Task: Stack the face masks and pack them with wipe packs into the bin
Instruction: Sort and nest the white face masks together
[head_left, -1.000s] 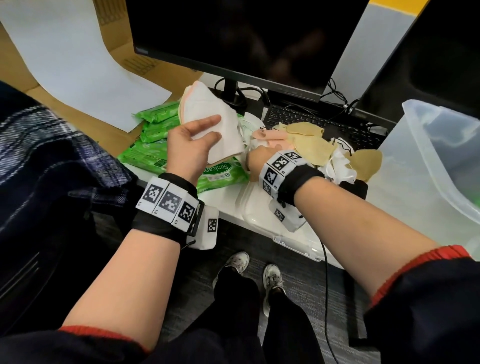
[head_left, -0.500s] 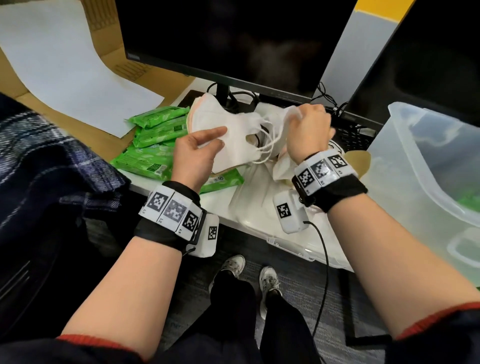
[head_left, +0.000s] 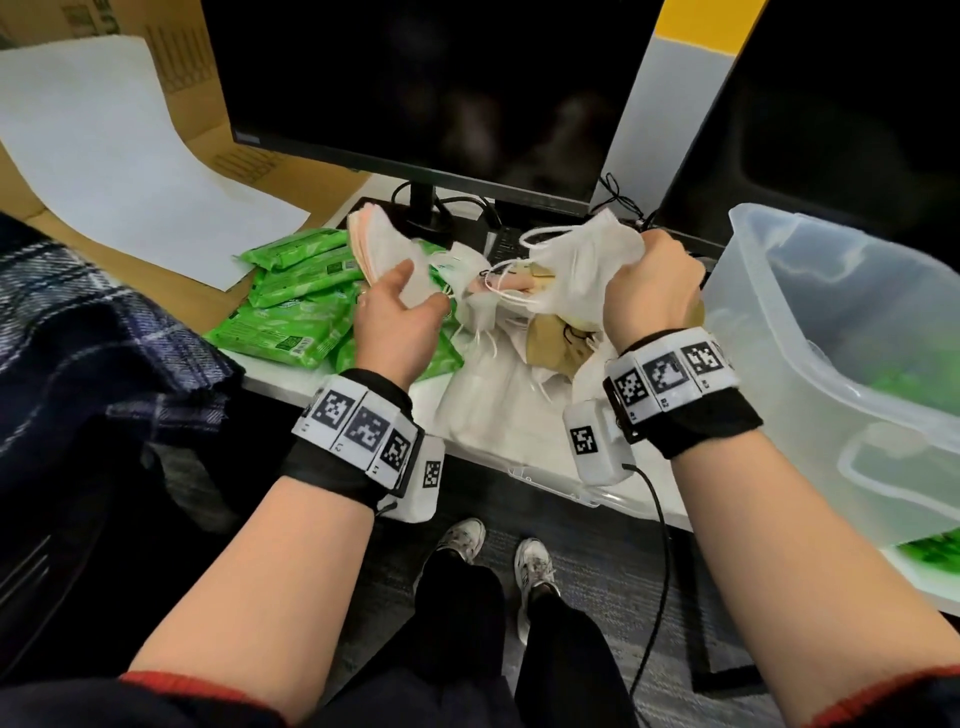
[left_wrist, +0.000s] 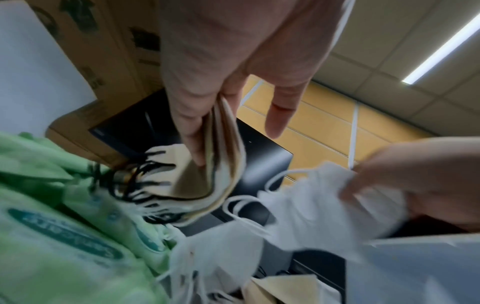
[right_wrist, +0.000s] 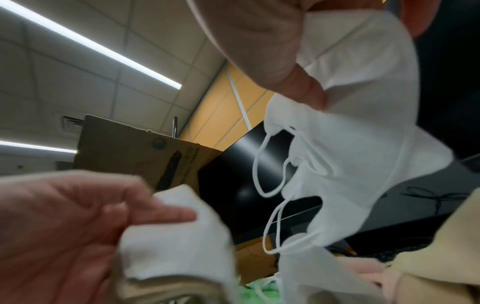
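At least four green wipe packs (head_left: 291, 317) lie left of the mask pile (head_left: 550, 332). The left hand (head_left: 400, 317) grips a stack of masks (head_left: 384, 249); the raised right hand (head_left: 649, 291) clutches one white mask (head_left: 582, 265) beside the clear bin (head_left: 769, 322).

bin (head_left: 779, 322) cut off at right; its green contents perhaps wipe packs.

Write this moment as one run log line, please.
phase: stacking | left hand: holds mask stack | right hand: grips white masks | wipe packs: on desk | bin: right
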